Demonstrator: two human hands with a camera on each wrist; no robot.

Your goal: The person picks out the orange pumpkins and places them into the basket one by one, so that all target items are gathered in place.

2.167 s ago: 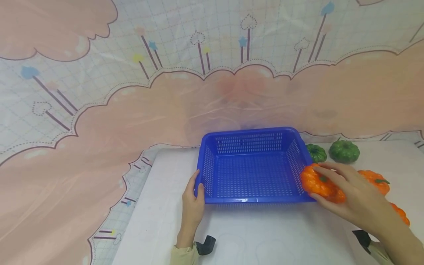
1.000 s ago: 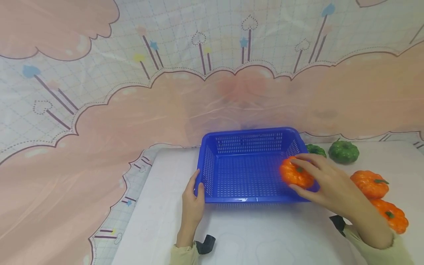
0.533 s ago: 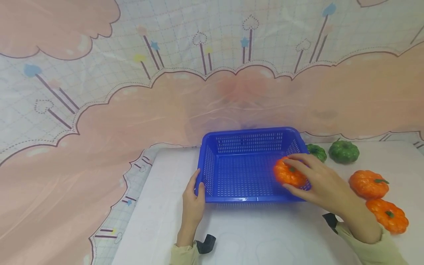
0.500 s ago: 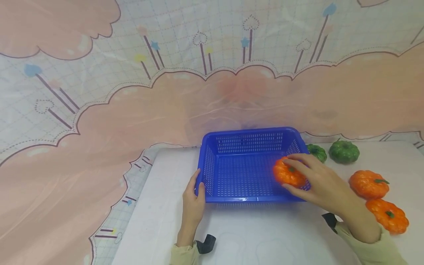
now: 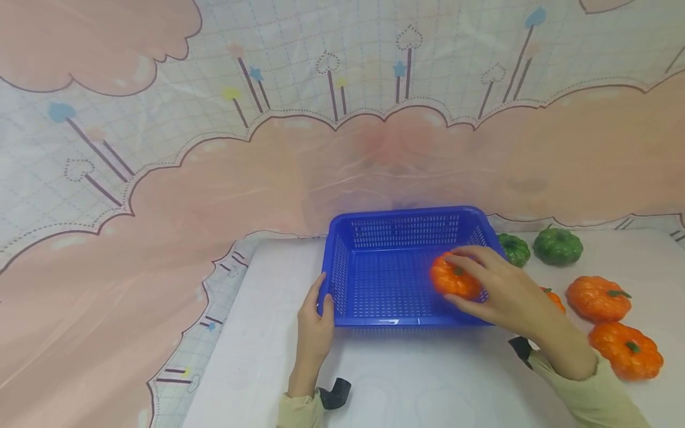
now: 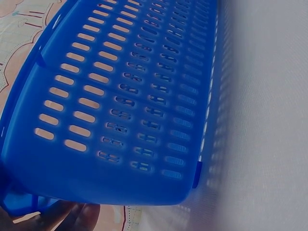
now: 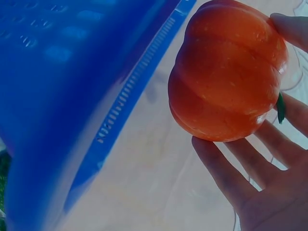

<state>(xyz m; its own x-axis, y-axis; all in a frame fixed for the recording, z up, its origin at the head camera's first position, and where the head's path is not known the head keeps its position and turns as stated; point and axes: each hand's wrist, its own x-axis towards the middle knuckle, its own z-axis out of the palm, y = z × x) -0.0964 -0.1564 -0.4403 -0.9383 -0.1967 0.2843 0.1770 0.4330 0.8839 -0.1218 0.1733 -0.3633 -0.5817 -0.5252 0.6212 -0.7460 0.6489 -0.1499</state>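
From my remote seat I see the orange pumpkin (image 5: 448,280) over the right part of the blue basket (image 5: 382,285) — how high above its floor I can't tell — pinched between the thumb and fingers of the right hand (image 5: 505,300). The left hand (image 5: 314,330) grips the basket at its left rim, near the front corner. Outside its right side I make out two green pumpkins (image 5: 558,246) behind three other orange pumpkins (image 5: 598,299), one partly hidden by the right hand, all on the white table (image 5: 417,374).

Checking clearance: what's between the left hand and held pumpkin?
Head view: only the blue basket, left wall and bare floor, separates left hand from orange pumpkin.
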